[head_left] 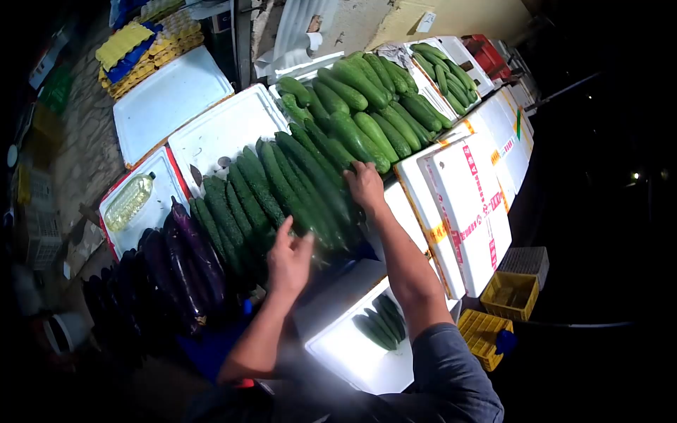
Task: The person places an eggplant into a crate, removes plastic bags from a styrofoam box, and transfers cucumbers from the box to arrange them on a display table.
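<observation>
My left hand (289,264) is over the near ends of the long dark green cucumbers (257,187), thumb and fingers apart, with nothing held. My right hand (365,187) has its fingers bent over a smooth dark cucumber (328,194) at the right side of the row; its near part looks blurred. Just beyond the right hand lie thick, lighter green cucumbers (360,134), piled in a foam box. Left of the row is a heap of purple eggplants (187,264). Below my hands, an open white foam box (352,352) contains several slim cucumbers (381,324).
White foam lids (169,99) lie at the back left, near stacked egg trays (151,53). A wrapped pale vegetable (129,202) rests on a tray. Taped foam boxes (469,204) stand at right, above yellow crates (509,295). Small cucumbers (448,74) fill a far box.
</observation>
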`<action>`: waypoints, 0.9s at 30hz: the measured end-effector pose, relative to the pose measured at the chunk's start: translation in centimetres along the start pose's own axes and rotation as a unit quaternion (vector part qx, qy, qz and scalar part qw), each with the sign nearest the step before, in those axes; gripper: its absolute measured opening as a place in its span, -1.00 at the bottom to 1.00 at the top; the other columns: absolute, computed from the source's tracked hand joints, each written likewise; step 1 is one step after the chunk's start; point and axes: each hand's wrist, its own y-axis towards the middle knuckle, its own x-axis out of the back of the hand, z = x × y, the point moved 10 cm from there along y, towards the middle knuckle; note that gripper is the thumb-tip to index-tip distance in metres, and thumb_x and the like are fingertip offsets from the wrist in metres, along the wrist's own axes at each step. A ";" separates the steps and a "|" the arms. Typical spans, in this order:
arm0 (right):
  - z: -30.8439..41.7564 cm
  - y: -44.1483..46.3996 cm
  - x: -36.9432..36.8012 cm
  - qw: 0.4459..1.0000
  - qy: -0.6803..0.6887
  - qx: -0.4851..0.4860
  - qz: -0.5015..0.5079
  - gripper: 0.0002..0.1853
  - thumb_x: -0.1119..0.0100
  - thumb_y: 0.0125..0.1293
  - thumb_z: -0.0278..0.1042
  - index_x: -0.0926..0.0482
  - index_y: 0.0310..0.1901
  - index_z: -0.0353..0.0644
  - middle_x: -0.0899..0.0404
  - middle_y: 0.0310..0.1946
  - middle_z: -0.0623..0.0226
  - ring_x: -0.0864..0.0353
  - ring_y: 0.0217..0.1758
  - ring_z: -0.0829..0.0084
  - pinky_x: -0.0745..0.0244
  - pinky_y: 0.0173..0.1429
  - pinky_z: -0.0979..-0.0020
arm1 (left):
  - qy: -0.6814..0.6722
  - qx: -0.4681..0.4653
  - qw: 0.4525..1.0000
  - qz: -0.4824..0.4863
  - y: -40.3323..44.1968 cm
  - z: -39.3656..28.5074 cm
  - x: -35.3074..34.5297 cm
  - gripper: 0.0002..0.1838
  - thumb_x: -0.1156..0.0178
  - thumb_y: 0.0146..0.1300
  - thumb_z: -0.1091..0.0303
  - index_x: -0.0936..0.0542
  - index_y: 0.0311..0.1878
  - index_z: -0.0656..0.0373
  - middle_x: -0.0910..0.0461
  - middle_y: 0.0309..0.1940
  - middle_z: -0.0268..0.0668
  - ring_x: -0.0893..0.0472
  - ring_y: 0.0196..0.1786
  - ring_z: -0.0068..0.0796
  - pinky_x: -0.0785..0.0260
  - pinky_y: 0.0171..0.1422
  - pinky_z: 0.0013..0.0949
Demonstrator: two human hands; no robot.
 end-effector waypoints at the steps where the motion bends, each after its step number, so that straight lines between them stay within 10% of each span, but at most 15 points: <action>1: -0.3 0.0 -0.1 1.000 0.003 -0.007 0.014 -0.57 -0.23 0.38 -0.12 -0.61 0.16 -0.22 -0.56 -0.01 -0.12 -0.59 0.10 -0.11 -0.48 0.21 0.04 | -0.033 -0.025 0.999 -0.018 0.4 -0.6 0.7 -0.46 -0.32 0.38 0.28 -0.48 0.35 0.31 -0.63 -0.38 -0.25 -0.55 -0.38 -0.53 -0.47 -0.17 -0.37; 21: -4.5 -0.3 -0.9 0.981 0.073 -0.027 0.177 -0.42 -0.21 0.38 0.00 -0.55 0.22 -0.35 -0.65 0.02 -0.23 -0.65 0.16 -0.09 -0.50 0.24 0.11 | 0.096 -0.306 0.947 0.016 6.1 -9.4 -4.3 -0.72 -0.28 0.38 0.35 -0.65 0.06 0.29 -0.72 -0.16 -0.11 -0.72 -0.07 -0.25 -0.53 0.05 -0.25; 27: -3.2 -2.9 -0.6 0.989 0.129 0.028 0.064 -0.44 -0.27 0.40 -0.05 -0.51 0.29 -0.26 -0.66 -0.18 -0.23 -0.65 -0.01 -0.20 -0.51 0.09 0.00 | 0.274 -0.368 0.883 0.099 9.8 -8.7 -10.1 -0.67 -0.20 0.42 0.22 -0.65 0.14 0.16 -0.66 0.14 -0.17 -0.46 0.39 -0.05 -0.10 0.55 0.11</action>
